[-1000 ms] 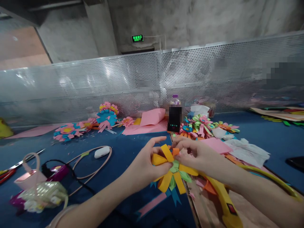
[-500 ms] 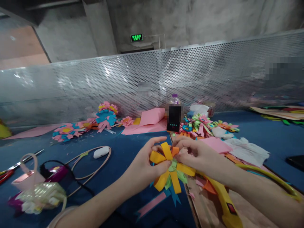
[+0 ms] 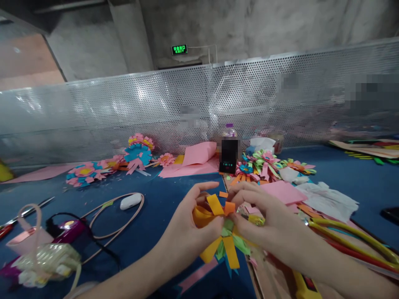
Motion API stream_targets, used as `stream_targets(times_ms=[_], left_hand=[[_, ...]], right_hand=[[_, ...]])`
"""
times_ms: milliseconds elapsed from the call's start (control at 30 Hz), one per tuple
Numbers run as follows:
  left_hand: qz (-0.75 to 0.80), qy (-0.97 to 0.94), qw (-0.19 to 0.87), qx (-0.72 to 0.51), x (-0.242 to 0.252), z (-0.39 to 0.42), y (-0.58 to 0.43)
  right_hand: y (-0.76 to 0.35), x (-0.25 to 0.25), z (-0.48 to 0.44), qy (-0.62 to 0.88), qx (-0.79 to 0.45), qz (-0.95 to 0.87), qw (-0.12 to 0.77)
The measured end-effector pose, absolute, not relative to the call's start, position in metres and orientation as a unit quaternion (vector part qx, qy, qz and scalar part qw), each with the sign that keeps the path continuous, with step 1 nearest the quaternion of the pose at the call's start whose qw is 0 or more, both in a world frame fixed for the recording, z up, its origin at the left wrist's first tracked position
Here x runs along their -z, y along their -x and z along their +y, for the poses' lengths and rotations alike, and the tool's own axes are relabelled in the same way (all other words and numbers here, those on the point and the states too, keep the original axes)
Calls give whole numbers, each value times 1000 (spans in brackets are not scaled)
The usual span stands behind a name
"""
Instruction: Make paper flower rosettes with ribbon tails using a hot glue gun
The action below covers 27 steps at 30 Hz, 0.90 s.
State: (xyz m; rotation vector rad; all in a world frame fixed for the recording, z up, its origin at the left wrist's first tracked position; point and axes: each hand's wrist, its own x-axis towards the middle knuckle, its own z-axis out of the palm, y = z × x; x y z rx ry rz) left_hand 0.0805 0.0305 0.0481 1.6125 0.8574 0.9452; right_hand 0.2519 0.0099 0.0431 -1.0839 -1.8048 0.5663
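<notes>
A paper flower with yellow looped petals, green strips in its middle and blue and pink ribbon tails is held up between my two hands. My left hand grips its left side, thumb near the centre and fingers behind the petals. At the upper right edge, the fingers of my right hand are closed on the flower beside a small orange paper strip. My right fingers and the petals partly hide their exact grip. Under my right forearm, a yellow glue gun shows in part.
Finished paper flowers and pink paper sheets lie along the mesh partition. A black clock stands mid-back. Yellow-handled scissors and crumpled tissue are right; a white earphone case and cable are left.
The flower has tilted and sunk slightly in my hands. My right hand has shifted over its right petals, covering them. More of the scissors' handles shows, and less of the glue gun.
</notes>
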Motion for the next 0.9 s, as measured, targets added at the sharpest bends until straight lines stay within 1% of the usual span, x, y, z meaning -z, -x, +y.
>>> stream_targets(times_ms=[167,400,567,733,900], left_hand=[[351,-661,529,-400,-50,28,-82],[326,-642,537,-440,-47,20,-84],[331,-637,540,-440,-48,19,-84],[336,-640,529,-444,-49,17,-86],[342,-626,548,-437,-51,15,-87]], right_hand=[[-251,-45,4,438,-175,-752,461],[-253,-40,1,435,-178,-765,440],[-253,-36,-2,426,-179,-762,454],[-254,-37,-3,421,-216,-756,452],[-254,-38,-2,415,-258,-741,461]])
